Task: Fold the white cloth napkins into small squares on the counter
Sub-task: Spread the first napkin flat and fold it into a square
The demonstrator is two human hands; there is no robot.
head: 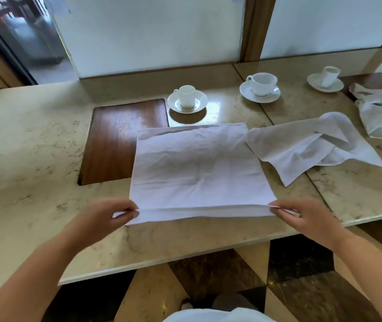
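While both hands [113, 213] [301, 216] pinch its near corners, the creased white napkin [197, 166] lies flat, doubled.

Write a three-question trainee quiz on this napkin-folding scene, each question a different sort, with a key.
1. True or false: both hands pinch the near corners of the flat napkin.
2. Multiple choice: how many cups on saucers stand on the counter? A) one B) two C) three
3. Fill in: the flat napkin's left edge overlaps the ____ inset panel.

Key
1. True: the left hand and right hand each grip a near corner.
2. C: left cup, middle cup, right cup.
3. Wooden: the wooden panel. Crumpled napkins wait at the right.
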